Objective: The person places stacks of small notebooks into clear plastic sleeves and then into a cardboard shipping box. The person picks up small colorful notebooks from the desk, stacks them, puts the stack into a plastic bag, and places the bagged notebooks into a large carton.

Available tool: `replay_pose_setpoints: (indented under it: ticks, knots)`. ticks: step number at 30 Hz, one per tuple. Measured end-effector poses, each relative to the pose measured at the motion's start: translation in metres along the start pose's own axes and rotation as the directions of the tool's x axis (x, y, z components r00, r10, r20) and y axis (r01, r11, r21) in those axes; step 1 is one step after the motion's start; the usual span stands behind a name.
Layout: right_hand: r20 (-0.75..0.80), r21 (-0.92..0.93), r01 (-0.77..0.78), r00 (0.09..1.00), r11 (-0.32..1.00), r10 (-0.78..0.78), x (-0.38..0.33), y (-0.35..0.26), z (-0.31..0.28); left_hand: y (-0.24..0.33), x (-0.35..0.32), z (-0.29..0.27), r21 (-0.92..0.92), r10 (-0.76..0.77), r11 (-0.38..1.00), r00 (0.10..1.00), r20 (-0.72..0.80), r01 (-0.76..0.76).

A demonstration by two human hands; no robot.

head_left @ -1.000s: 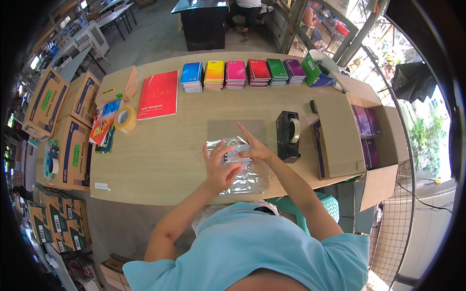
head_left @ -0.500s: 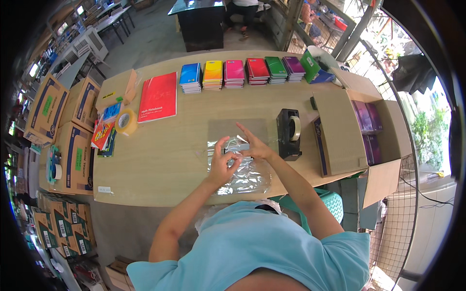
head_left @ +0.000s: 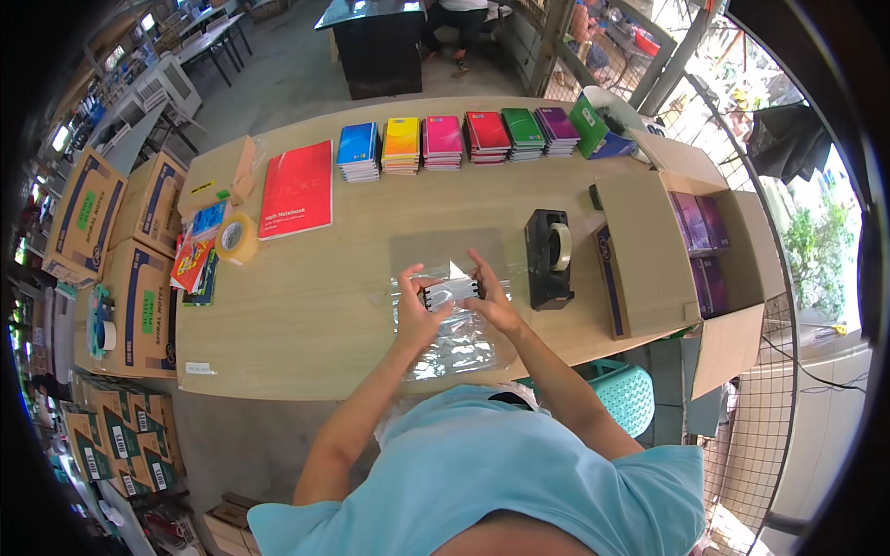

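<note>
Both hands (head_left: 454, 301) now lifted, gripping small wrapped bundle (head_left: 451, 292) by its ends, over clear plastic sheets (head_left: 450, 338)

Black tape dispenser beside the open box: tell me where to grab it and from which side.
Probably best: grip the tape dispenser across its long flat sides, coming from above. It stands upright with bare table on its left; the cardboard box crowds its right.

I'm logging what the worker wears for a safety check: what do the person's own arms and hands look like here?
Both forearms are bare from the elbow down. The left hand and right hand wear no gloves, and no watch, ring or bracelet can be made out. The light blue shirt has short sleeves ending at the upper arms.
</note>
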State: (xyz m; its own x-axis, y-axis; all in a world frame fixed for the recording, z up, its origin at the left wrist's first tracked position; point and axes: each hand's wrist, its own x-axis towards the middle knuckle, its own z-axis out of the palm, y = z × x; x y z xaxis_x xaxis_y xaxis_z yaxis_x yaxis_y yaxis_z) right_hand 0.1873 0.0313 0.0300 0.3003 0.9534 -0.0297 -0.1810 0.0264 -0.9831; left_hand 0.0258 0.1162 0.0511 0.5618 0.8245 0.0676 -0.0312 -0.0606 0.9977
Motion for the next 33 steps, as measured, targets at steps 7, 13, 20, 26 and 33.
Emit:
replay_pose_setpoints:
  ticks: [7, 13, 20, 26, 33]
  knots:
    - [0.051, 0.006, -0.017, 0.999, 1.000, 0.017, 0.009, -0.007, -0.007, -0.018, 0.017, -0.016, -0.400, -0.206, 0.881, 0.966, 0.157, 0.253]
    - [0.078, 0.014, -0.068, 0.995, 0.998, 0.066, 0.012, -0.005, -0.006, -0.024, 0.020, -0.026, -0.206, -0.300, 0.909, 0.913, 0.277, 0.362]
    - [0.095, -0.022, -0.062, 0.993, 0.998, 0.064, 0.015, -0.004, -0.008, -0.011, 0.002, -0.006, -0.247, -0.227, 0.933, 0.961, 0.159, 0.261]
    - [0.201, 0.213, -0.216, 0.964, 0.953, 0.173, 0.025, -0.014, -0.018, -0.011, 0.003, -0.003, -0.260, -0.217, 0.935, 0.969, 0.121, 0.241]
    - [0.134, -0.186, 0.196, 0.976, 0.963, -0.173, 0.024, -0.031, -0.004, -0.012, 0.000, -0.002, -0.280, -0.225, 0.929, 0.970, 0.092, 0.242]
